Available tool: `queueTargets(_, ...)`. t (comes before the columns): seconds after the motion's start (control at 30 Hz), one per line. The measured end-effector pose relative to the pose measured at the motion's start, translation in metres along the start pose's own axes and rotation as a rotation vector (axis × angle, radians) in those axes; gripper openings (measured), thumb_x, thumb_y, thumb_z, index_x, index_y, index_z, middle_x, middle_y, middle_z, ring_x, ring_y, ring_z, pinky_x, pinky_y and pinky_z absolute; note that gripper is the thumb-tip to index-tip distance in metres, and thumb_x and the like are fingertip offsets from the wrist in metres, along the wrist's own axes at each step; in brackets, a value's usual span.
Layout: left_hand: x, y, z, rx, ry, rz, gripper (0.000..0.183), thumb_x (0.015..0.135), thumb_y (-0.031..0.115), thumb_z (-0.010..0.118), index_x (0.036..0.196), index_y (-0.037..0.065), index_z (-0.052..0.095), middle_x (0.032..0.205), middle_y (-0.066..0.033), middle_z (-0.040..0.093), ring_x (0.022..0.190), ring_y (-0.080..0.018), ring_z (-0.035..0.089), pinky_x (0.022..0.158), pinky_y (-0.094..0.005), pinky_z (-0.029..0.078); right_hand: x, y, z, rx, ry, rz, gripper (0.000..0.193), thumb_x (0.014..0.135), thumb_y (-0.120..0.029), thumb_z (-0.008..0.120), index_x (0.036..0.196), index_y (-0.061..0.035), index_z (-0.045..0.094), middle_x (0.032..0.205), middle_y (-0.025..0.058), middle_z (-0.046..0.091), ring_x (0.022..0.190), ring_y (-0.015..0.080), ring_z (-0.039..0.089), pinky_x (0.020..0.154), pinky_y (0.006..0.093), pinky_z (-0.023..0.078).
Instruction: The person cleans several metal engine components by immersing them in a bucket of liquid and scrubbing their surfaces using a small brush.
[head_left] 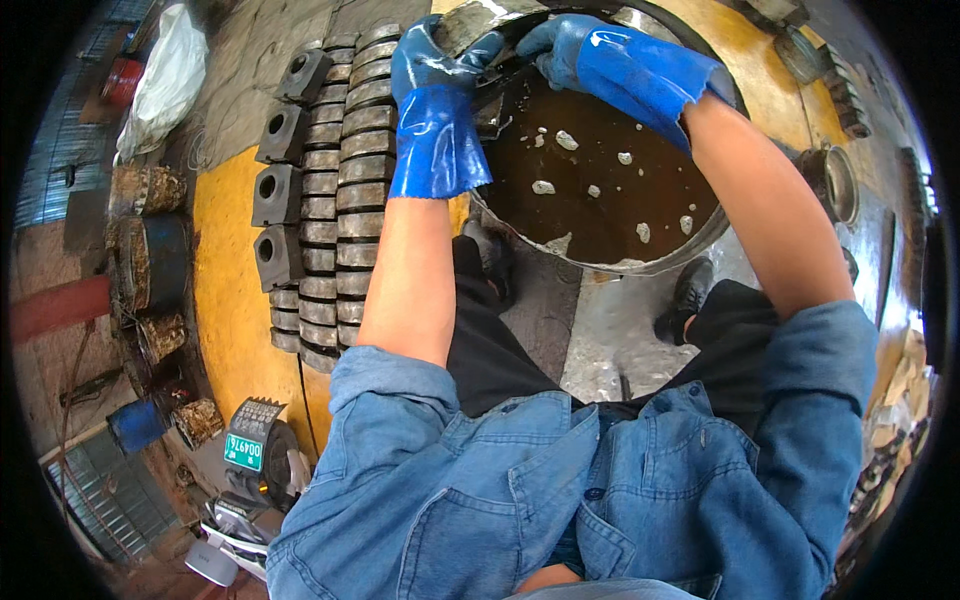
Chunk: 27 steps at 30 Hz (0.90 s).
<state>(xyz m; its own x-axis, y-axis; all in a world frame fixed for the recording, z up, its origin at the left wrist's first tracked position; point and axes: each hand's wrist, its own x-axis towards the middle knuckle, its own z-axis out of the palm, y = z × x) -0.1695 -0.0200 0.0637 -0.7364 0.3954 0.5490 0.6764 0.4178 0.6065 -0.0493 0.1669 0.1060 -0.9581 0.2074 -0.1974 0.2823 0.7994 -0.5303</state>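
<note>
Both my hands wear blue rubber gloves, wet and shiny, at the far side of a round metal drum point(640, 268). Brown liquid point(600, 120) with pale floating foam patches stands in the drum. My left hand point(435, 62) is closed at the drum's upper left, thumb toward the right. Across from it, my right hand point(555, 48) reaches over the liquid with its fingers bent. A dark wet metal piece point(492, 92) shows between and below the gloves. Its full shape, and what the fingers grip, is hidden.
Left of the drum stand rows of stacked metal rings point(365, 170) and dark blocks with round holes point(277, 195). A scooter point(255, 470) is at lower left, near rusty drums point(150, 260) and a white sack point(168, 80). A metal ring point(840, 185) lies right of the drum.
</note>
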Motion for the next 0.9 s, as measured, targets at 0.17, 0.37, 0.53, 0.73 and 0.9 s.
queueTargets(0.17,0.003,-0.004,-0.011,-0.074,0.000,-0.011,0.080,0.066,0.053,0.095,0.118,-0.003,0.072,0.110,-0.0241,0.076,0.103,-0.0371,0.075,0.090,-0.0437,0.059,-0.026,-0.035,0.016,-0.286,0.187,-0.071,0.042,0.082,-0.010,0.075,0.124,-0.0109,0.074,0.105,0.0190,0.076,0.090,0.0348,0.074,0.084,0.0410,0.062)
queueTargets(0.37,0.001,0.002,-0.011,0.010,0.001,-0.045,0.080,0.068,0.052,0.094,0.120,-0.004,0.070,0.112,-0.0235,0.074,0.103,-0.0365,0.072,0.090,-0.0438,0.056,0.003,-0.002,0.008,-0.112,-0.060,-0.414,0.018,0.094,-0.013,0.059,0.101,-0.0084,0.075,0.093,0.0087,0.074,0.080,0.0209,0.068,0.070,0.0354,0.054)
queueTargets(0.53,0.004,-0.022,0.005,0.133,0.188,0.065,0.066,0.073,0.048,0.090,0.111,-0.002,0.071,0.098,-0.0209,0.076,0.084,-0.0371,0.072,0.072,-0.0452,0.056,-0.069,-0.083,-0.046,0.508,-0.004,-0.063,0.023,0.097,-0.019,0.054,0.097,-0.0135,0.077,0.084,0.0010,0.068,0.078,0.0110,0.054,0.076,0.0276,0.044)
queueTargets(0.73,0.010,-0.028,0.000,0.053,0.027,0.045,0.083,0.068,0.054,0.094,0.123,-0.003,0.069,0.117,-0.0236,0.074,0.109,-0.0366,0.072,0.097,-0.0428,0.056,0.006,-0.043,-0.022,-0.105,-0.013,-0.164,0.024,0.095,-0.023,0.060,0.105,-0.0119,0.078,0.091,0.0068,0.073,0.078,0.0198,0.062,0.075,0.0369,0.051)
queueTargets(0.9,0.007,-0.014,0.003,0.029,0.049,0.057,0.081,0.065,0.055,0.095,0.118,-0.002,0.072,0.111,-0.0243,0.076,0.102,-0.0375,0.075,0.090,-0.0440,0.060,0.044,-0.045,-0.004,-0.550,-0.002,-0.191,0.022,0.092,-0.021,0.063,0.093,-0.0093,0.081,0.094,0.0146,0.078,0.082,0.0312,0.073,0.073,0.0446,0.057)
